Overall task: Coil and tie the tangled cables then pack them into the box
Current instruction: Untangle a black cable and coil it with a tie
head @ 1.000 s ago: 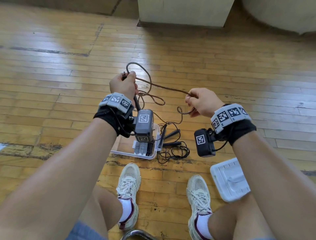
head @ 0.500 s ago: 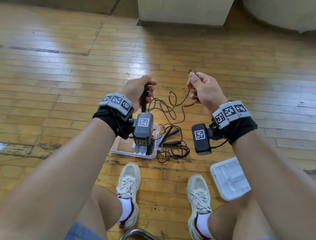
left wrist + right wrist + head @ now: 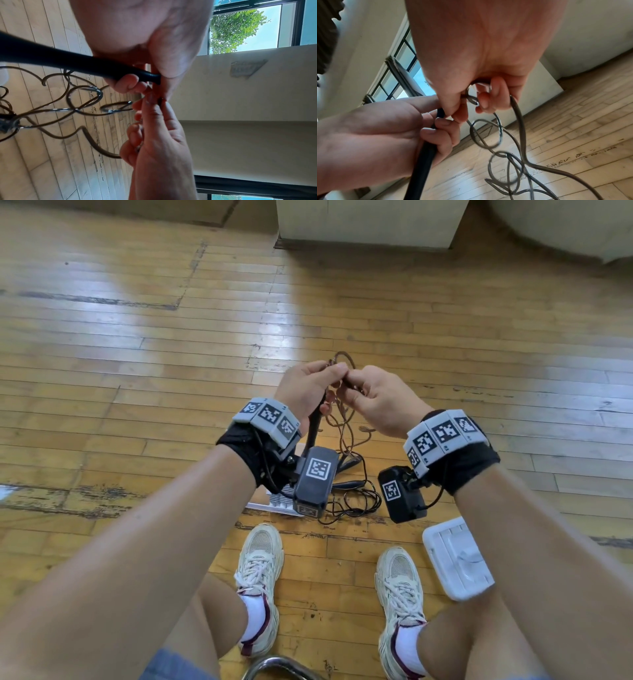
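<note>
Both hands meet in mid-air above the floor. My left hand [image 3: 306,392] grips the thick black handle [image 3: 68,59] at one end of a thin brown cable [image 3: 342,428], with thumb and forefinger pinching near the handle's tip. My right hand [image 3: 380,402] touches the left, its fingers curled round gathered turns of the brown cable [image 3: 522,135]. Loose loops of that cable [image 3: 82,111] hang tangled below both hands. The black handle [image 3: 423,159] runs down out of the left hand [image 3: 376,128]. The white box [image 3: 263,506] lies on the floor, mostly hidden behind my left wrist.
A pile of thin black cables [image 3: 356,503] lies on the wooden floor beside the box. The white lid [image 3: 455,559] rests by my right foot. My two shoes [image 3: 260,563] stand close below. A pale cabinet base [image 3: 366,224] stands at the far end.
The hands were apart with the cable stretched between them; the right hand has carried its cable over to the left hand, and the slack now hangs in loops beneath.
</note>
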Demonstrator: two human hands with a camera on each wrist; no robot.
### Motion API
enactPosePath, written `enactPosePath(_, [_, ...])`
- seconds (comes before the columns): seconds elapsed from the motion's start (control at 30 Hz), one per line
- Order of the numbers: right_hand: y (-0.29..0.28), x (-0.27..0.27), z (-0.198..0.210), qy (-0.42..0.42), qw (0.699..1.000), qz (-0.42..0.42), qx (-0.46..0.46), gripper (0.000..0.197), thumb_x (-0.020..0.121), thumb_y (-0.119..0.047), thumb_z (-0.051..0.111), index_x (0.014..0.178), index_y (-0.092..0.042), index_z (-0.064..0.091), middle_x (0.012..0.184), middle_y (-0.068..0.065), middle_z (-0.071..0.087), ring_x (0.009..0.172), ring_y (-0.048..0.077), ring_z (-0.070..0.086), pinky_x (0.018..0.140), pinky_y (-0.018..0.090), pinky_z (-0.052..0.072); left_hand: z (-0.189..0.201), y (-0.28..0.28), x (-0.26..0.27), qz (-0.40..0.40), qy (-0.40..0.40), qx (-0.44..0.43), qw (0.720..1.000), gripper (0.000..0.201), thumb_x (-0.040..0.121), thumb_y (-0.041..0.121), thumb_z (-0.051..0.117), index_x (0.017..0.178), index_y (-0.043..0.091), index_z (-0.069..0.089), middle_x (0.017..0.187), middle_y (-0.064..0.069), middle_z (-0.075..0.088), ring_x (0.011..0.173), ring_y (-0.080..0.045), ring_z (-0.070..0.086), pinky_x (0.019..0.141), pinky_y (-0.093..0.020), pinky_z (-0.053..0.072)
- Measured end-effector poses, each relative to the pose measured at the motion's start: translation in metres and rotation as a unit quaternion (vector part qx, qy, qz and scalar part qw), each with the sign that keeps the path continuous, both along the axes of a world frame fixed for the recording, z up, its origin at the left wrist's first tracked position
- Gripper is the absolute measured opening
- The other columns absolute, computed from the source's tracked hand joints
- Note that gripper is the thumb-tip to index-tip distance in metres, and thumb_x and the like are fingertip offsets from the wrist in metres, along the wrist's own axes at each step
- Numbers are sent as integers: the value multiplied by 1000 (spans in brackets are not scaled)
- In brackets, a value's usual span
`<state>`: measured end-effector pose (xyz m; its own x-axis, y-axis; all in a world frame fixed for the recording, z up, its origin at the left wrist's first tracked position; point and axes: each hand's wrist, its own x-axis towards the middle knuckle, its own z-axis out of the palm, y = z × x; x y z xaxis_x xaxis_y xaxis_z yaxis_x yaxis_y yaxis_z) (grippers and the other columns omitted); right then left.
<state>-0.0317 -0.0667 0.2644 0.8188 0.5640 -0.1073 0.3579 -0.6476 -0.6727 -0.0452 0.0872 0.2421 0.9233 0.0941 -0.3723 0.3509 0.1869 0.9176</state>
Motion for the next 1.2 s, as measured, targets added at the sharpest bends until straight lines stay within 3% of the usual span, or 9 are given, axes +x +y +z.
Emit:
enactPosePath(0.13, [-10, 6, -8, 42, 995, -47, -71, 17, 104, -39, 45, 104, -26, 57, 82, -5, 61, 69, 15, 57, 57, 27, 40, 0, 21, 7, 120, -15, 23, 992, 13, 94, 18, 66, 87, 8, 70, 80, -2, 58, 53, -7, 46, 46, -21, 39])
enactPosePath(0.27, [-24, 16, -13, 57, 977, -95, -181, 36, 105, -47, 39, 98, -18, 60, 86, 2, 65, 75, 19, 60, 63, 31, 42, -6, 42, 15, 217, -20, 22, 976, 15, 95, 19, 65, 85, 8, 70, 78, -3, 55, 50, -8, 45, 44, -23, 37])
enactPosePath(0.5, [-43, 22, -14, 124, 965, -170, -156, 50, 105, -45, 42, 79, -11, 69, 78, 2, 71, 76, 20, 67, 69, 31, 49, -11, 69, 19, 332, -11, 16, 943, 17, 95, 19, 65, 84, 7, 71, 71, -2, 60, 47, -9, 46, 44, -25, 37])
enactPosePath(0.6, [-38, 21, -4, 218, 934, -277, 54, 42, 105, -39, 47, 82, -7, 65, 77, 6, 68, 71, 18, 66, 61, 27, 55, -7, 62, 15, 252, 48, -46, 966, 24, 94, 25, 66, 101, 2, 65, 88, -7, 72, 55, -9, 54, 50, -20, 45])
enactPosePath(0.7, [-31, 18, 10, 278, 877, -315, 231, 37, 104, -35, 49, 82, -9, 61, 76, 5, 66, 71, 16, 65, 65, 28, 59, -4, 38, 8, 87, 86, -56, 991, 25, 90, 18, 68, 106, 1, 60, 96, -9, 69, 56, -8, 52, 53, -17, 45])
enactPosePath(0.9, [-26, 18, 18, 299, 836, -306, 344, 37, 105, -36, 47, 88, -6, 61, 83, 8, 67, 74, 16, 67, 67, 25, 57, 1, -5, -3, -191, 19, -44, 980, 23, 87, 0, 66, 110, -1, 64, 93, -11, 60, 64, -12, 49, 54, -19, 44])
enactPosePath(1.03, [-28, 20, 16, 295, 812, -297, 407, 35, 105, -33, 47, 91, -3, 60, 88, 12, 66, 78, 19, 67, 69, 28, 58, -1, -10, -4, -216, -25, 112, 970, 7, 93, 13, 66, 95, 7, 70, 83, -6, 69, 67, -14, 55, 61, -25, 44])
enactPosePath(1.13, [-28, 19, 16, 308, 812, -271, 415, 35, 104, -34, 48, 98, -2, 61, 93, 13, 68, 85, 22, 68, 79, 32, 60, -2, -10, -6, -167, -30, 110, 979, 17, 99, 15, 59, 90, 4, 68, 74, -8, 71, 59, -16, 54, 57, -27, 42])
enactPosePath(1.2, [-28, 17, 14, 306, 843, -234, 376, 37, 104, -36, 45, 105, -3, 62, 98, 11, 69, 93, 23, 68, 89, 36, 58, 3, -9, -5, -138, -40, 70, 987, 18, 101, 14, 55, 91, 3, 65, 71, -8, 68, 56, -16, 51, 55, -25, 41])
